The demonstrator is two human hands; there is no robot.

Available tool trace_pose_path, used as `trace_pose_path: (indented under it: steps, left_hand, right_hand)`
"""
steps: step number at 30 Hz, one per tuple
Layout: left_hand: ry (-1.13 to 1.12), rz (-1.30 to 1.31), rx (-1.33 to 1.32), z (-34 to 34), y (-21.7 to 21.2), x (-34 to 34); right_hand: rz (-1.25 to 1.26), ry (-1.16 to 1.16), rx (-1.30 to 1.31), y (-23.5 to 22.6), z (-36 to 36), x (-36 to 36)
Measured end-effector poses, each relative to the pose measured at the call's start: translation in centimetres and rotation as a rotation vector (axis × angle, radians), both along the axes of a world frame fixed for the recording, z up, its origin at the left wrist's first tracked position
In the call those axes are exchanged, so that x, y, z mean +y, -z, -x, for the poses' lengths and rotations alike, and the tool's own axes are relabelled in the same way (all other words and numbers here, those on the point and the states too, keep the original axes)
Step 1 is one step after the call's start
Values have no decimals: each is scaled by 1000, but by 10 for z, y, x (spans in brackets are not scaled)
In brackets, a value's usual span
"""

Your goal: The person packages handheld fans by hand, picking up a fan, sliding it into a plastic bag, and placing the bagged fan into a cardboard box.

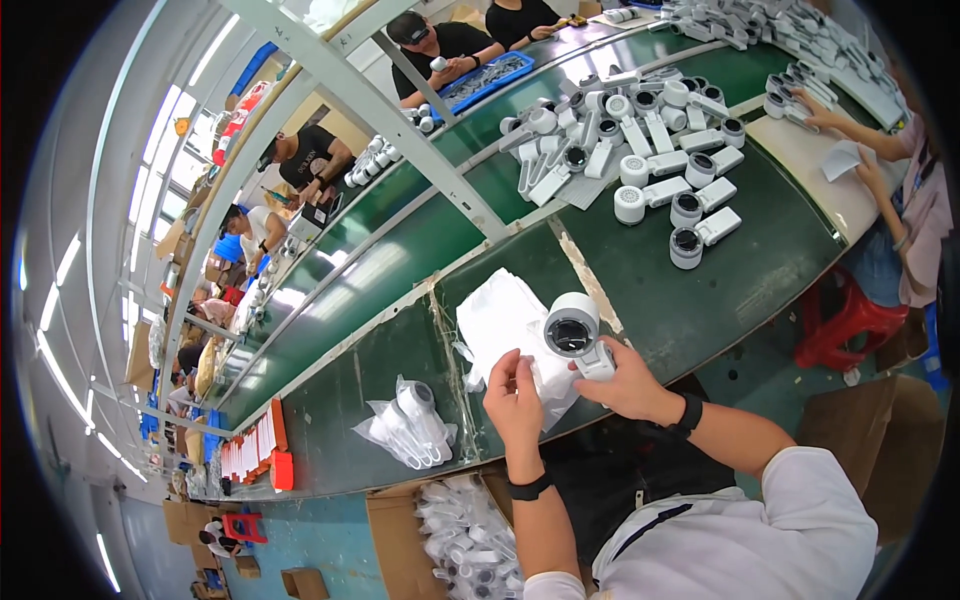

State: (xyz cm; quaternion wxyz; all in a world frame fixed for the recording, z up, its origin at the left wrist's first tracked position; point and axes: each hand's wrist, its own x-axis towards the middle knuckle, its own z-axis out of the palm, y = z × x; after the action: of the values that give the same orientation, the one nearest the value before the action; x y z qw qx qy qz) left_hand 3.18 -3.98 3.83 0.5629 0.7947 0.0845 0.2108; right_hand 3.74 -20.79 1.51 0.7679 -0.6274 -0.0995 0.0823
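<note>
My right hand [632, 385] is wrapped round the handle of a white handheld fan [572, 325], whose round head with a dark glossy face points up and toward me. Close on its left, my left hand [513, 395] has its fingers and thumb pinched at the edge of a thin clear plastic bag [552, 385]; the fingers partly hide the grip. Beneath and beyond both hands lies a stack of white bags [498, 318] on the green table. Left of it rest several fans in clear bags [412, 425].
Loose fans [686, 245] crowd the table at the far right. A cardboard box [395, 540] of bagged fans stands below the table edge. Orange bins [275, 445] sit at left. A metal frame post [420, 170] rises beyond the table. Co-workers sit across and at right, near a red stool [850, 320].
</note>
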Motion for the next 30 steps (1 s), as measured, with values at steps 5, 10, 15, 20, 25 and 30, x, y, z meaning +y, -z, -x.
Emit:
trace_pose_path:
  steps: [5, 10, 15, 20, 25, 30]
  left_hand:
    - [-1, 164, -25, 14, -7, -2]
    - [35, 153, -39, 20, -15, -2]
    - [143, 128, 10, 25, -19, 0]
    - [242, 67, -19, 30, -25, 4]
    - [200, 77, -61, 30, -18, 10]
    - [178, 19, -94, 29, -19, -7]
  right_hand:
    - [26, -234, 116, -24, 12, -27]
    - [298, -663, -30, -47, 1, -64]
    - [430, -733, 26, -51, -16, -65]
    - [434, -866, 2, -31, -31, -61]
    - [492, -579, -120, -34, -16, -56]
    - [660, -305, -215, -25, 0, -48]
